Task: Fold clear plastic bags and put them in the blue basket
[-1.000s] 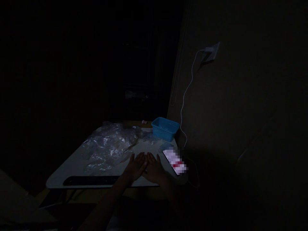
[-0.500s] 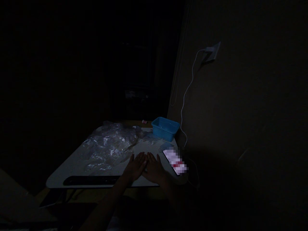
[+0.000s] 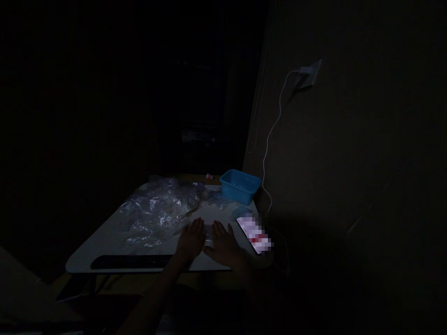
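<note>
Head view: left hand (image 3: 189,242) and right hand (image 3: 225,245) palm-down, fingers (image 3: 198,225) straight, little ones splayed; film (image 3: 208,232) between, on tabletop (image 3: 101,243).

On the table (image 3: 87,249), plastic (image 3: 164,204) lies left of the phone (image 3: 252,232) (basin (image 3: 238,190) behind)

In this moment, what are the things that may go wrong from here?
First, the right hand is near the lit phone, which lies by the right edge of the table; a sideways sweep might push it off. Second, the blue basket stands at the table's far right corner, so a bump might knock it over the edge. Third, the light is very dim, so a loose piece of the clear plastic might be overlooked.
</note>
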`<state>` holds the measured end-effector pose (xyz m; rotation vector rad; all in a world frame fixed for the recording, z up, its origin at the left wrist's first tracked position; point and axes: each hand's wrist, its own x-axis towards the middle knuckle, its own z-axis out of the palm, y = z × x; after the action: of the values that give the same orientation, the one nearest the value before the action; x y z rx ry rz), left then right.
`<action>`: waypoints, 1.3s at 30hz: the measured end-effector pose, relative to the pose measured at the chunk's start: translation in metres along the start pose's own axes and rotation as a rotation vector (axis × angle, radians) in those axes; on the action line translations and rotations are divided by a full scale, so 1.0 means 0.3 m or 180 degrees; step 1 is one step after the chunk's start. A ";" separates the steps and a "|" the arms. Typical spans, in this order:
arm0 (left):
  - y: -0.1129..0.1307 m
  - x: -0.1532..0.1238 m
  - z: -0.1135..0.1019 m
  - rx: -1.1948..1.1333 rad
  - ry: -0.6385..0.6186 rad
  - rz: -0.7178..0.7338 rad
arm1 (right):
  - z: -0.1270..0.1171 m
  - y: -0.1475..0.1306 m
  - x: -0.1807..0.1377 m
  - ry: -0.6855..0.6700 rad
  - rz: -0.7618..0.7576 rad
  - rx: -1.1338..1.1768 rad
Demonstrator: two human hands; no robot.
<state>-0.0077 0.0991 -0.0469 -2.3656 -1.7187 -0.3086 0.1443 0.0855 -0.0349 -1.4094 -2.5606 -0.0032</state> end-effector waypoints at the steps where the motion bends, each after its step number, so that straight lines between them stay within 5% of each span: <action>1: -0.004 -0.002 0.001 -0.0014 0.0015 0.0013 | -0.002 0.004 -0.001 -0.0005 -0.0017 -0.0001; 12: -0.005 -0.018 -0.018 -0.0144 0.0081 0.0194 | -0.020 0.081 0.000 -0.0134 -0.0299 0.0035; 39: -0.013 -0.022 0.004 -0.0252 0.0184 0.0053 | -0.018 -0.014 -0.012 -0.0065 0.0342 -0.0049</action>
<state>-0.0134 0.0946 -0.0498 -2.3995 -1.6900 -0.4458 0.1437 0.0797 -0.0299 -1.5585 -2.5027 0.0089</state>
